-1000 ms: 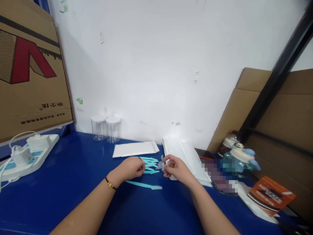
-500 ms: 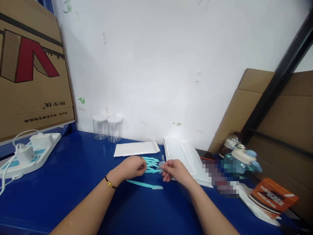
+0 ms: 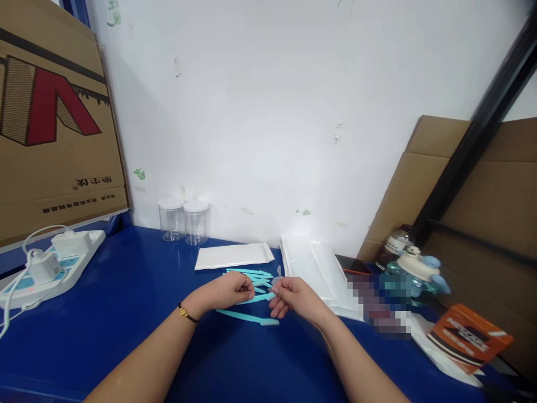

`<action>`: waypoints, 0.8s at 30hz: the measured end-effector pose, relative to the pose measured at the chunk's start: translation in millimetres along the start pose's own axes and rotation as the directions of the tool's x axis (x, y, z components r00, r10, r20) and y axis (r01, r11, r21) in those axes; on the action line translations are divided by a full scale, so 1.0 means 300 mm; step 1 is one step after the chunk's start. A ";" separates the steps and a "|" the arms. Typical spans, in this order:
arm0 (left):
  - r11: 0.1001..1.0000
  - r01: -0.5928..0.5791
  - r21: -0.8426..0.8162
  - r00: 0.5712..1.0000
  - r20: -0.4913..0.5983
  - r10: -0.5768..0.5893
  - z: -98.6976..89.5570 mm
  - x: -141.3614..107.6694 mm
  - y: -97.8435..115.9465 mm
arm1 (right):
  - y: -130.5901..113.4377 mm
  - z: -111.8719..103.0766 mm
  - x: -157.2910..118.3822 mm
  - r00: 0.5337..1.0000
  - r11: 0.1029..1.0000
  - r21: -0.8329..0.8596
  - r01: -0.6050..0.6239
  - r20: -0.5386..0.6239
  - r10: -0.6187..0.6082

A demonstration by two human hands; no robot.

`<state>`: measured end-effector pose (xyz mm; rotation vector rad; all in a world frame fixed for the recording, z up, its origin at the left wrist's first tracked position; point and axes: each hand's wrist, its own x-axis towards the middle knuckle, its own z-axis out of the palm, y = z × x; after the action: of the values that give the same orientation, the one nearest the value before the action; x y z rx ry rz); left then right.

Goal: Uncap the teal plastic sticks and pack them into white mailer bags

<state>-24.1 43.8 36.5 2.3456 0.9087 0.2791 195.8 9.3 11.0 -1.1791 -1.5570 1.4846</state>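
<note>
My left hand (image 3: 232, 289) is closed round the handle of a teal eyebrow razor (image 3: 260, 298), whose head points right. At that head, my right hand (image 3: 291, 298) pinches with thumb and forefinger; a small pale, see-through piece, seemingly a blade cap (image 3: 271, 290), shows at the fingertips. Behind my hands lies a loose pile of teal eyebrow razors (image 3: 255, 275), partly hidden by the left hand. Small clear caps (image 3: 277, 275) lie at the pile's right end, partly covered. Nearer to me, a single eyebrow razor (image 3: 245, 317) lies flat on the blue table (image 3: 235, 364).
A white padded envelope (image 3: 232, 256) lies behind the pile, and larger white packets (image 3: 316, 274) are to its right. Two clear jars (image 3: 196, 226) stand by the wall. A power strip (image 3: 79, 260) is at left; a teal bottle (image 3: 415, 280) and orange pouch (image 3: 470, 338) are at right.
The razor in my left hand now shows more clearly between the hands. My right hand has shifted slightly left and toward me, its fingertips at the razor's head.
</note>
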 end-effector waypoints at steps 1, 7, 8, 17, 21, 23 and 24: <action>1.000 -0.001 0.005 1.000 -0.002 0.001 0.001 0.002 0.002 | -0.004 -0.001 -0.002 1.000 0.999 -0.044 0.007 0.001 -0.007; 0.989 0.105 0.099 0.985 -0.148 -0.090 -0.010 0.011 -0.030 | -0.032 -0.073 -0.014 0.920 0.712 -0.702 0.027 -0.260 -0.292; 0.980 0.128 0.150 0.974 -0.207 -0.095 -0.013 0.012 -0.042 | -0.032 -0.086 -0.015 0.899 0.643 -0.766 0.004 -0.279 -0.338; 0.905 0.197 0.377 0.958 -0.272 -0.095 -0.007 0.024 -0.090 | -0.010 -0.074 -0.016 0.940 0.346 -0.936 -0.060 -0.169 -0.295; 0.901 0.187 0.390 0.961 -0.263 -0.085 -0.005 0.029 -0.087 | -0.031 -0.065 -0.024 0.956 0.278 -0.959 -0.060 -0.136 -0.259; 0.904 0.177 0.390 0.962 -0.263 -0.075 -0.005 0.031 -0.088 | -0.041 -0.063 -0.026 0.961 0.248 -0.969 0.001 -0.068 -0.267; 0.905 0.176 0.387 0.962 -0.263 -0.075 -0.005 0.032 -0.088 | -0.043 -0.061 -0.026 0.962 0.234 -0.971 0.043 -0.024 -0.273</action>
<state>-31.9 66.4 21.6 2.6546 1.3442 0.3564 213.5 9.8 27.0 -1.6309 -2.4449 0.0077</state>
